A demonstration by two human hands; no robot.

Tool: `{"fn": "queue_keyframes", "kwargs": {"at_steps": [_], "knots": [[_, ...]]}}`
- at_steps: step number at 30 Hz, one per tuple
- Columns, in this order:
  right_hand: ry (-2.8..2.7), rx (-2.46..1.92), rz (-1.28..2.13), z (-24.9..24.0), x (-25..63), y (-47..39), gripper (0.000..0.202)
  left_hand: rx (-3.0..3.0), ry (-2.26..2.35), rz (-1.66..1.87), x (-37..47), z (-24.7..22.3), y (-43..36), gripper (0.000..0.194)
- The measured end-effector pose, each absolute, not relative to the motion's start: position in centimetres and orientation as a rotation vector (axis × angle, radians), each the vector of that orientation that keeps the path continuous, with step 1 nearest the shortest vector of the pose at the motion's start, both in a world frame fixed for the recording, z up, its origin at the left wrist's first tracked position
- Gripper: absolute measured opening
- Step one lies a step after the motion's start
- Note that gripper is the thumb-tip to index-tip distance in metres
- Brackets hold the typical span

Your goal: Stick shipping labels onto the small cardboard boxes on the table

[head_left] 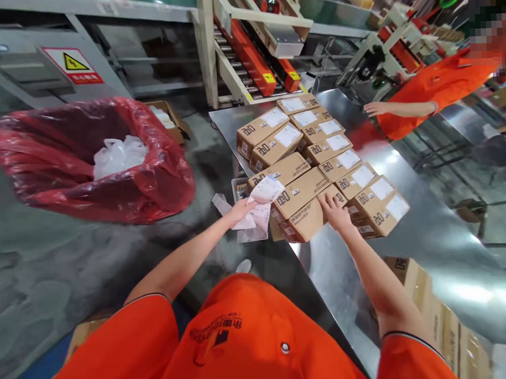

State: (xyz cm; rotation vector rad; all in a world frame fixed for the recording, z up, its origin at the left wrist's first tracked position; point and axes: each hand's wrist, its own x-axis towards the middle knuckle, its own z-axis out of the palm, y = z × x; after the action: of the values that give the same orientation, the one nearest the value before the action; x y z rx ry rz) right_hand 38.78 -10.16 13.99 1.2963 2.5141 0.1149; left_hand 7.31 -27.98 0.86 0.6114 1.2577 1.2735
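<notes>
Left grip clamped on paper labels, right grip spread apart, touching brown carton beneath

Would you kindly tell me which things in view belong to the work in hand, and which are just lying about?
Seemingly in use:
printed sheets, held in the left hand
grouped cartons on the metal table, one touched by the right hand

Seemingly just nearby:
red plastic bag with white material inside
separate row of cartons, lower right
open box
</notes>
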Motion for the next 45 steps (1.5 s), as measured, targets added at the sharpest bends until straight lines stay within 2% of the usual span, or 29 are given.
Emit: {"fn": "queue_keyframes", "kwargs": {"at_steps": [2, 3, 5, 7, 9, 12, 15, 19, 22, 25, 30, 34, 35, 38, 39, 43, 45], "knots": [[2.58, 1.405, -0.057, 15.6, 37.2, -10.8, 0.062, 0.608, 1.237, 1.266, 7.8, 1.5, -29.0, 0.035], [2.658, 1.428, -0.259, 16.4, 36.2, -11.5, 0.06, 0.618, 1.225, 1.257, 8.0, 1.8, -29.5, 0.037], [2.761, 1.312, -0.932, 17.8, 33.6, -13.8, 0.067, 0.674, 1.202, 1.238, 8.6, 2.6, -30.6, 0.038], [2.633, 1.063, -1.564, 18.5, 30.7, -16.4, 0.073, 0.772, 1.184, 1.21, 9.1, 3.5, -31.5, 0.039], [2.498, 1.018, -1.764, 18.7, 28.2, -18.6, 0.067, 0.904, 1.196, 1.183, 9.1, 4.4, -32.4, 0.04], [2.555, 1.329, -1.584, 18.6, 26.4, -20.5, 0.04, 1.145, 1.436, 1.244, 8.9, 5.9, -33.8, 0.048], [2.745, 1.523, -1.275, 18.9, 26.3, -21.5, 0.028, 1.241, 1.834, 1.428, 9.8, 7.7, -34.9, 0.064], [2.817, 1.376, -0.97, 19.3, 26.2, -23.3, 0.025, 1.097, 1.703, 1.591, 13.0, 9.5, -34.8, 0.049], [2.833, 1.415, -0.884, 19.2, 26.4, -23.9, 0.021, 0.916, 1.646, 1.609, 14.9, 10.0, -34.3, 0.035], [2.847, 1.465, -0.957, 19.0, 27.4, -23.4, 0.02, 0.854, 1.684, 1.526, 15.0, 10.2, -33.8, 0.015], [2.715, 1.343, -1.456, 19.2, 29.1, -22.1, 0.037, 1.033, 1.614, 1.405, 13.3, 11.7, -33.7, 0.013], [2.559, 1.364, -1.757, 18.8, 30.1, -22.0, 0.04, 1.122, 1.579, 1.258, 12.6, 13.3, -33.9, 0.008], [2.52, 1.382, -1.796, 18.6, 30.4, -22.2, 0.039, 1.097, 1.556, 1.276, 12.7, 13.7, -33.9, 0.018], [2.456, 1.302, -1.904, 18.1, 31.0, -23.1, 0.039, 1.027, 1.405, 1.368, 13.4, 14.7, -33.8, 0.063], [2.458, 1.234, -1.928, 18.1, 31.1, -23.4, 0.038, 1.017, 1.357, 1.357, 13.7, 15.0, -33.7, 0.066], [2.615, 1.021, -1.836, 18.7, 31.8, -24.2, 0.034, 0.939, 1.381, 1.206, 14.4, 15.4, -33.6, 0.022], [2.682, 0.998, -1.746, 18.9, 31.9, -24.3, 0.031, 0.9, 1.473, 1.195, 14.4, 15.5, -33.4, 0.026]]}}
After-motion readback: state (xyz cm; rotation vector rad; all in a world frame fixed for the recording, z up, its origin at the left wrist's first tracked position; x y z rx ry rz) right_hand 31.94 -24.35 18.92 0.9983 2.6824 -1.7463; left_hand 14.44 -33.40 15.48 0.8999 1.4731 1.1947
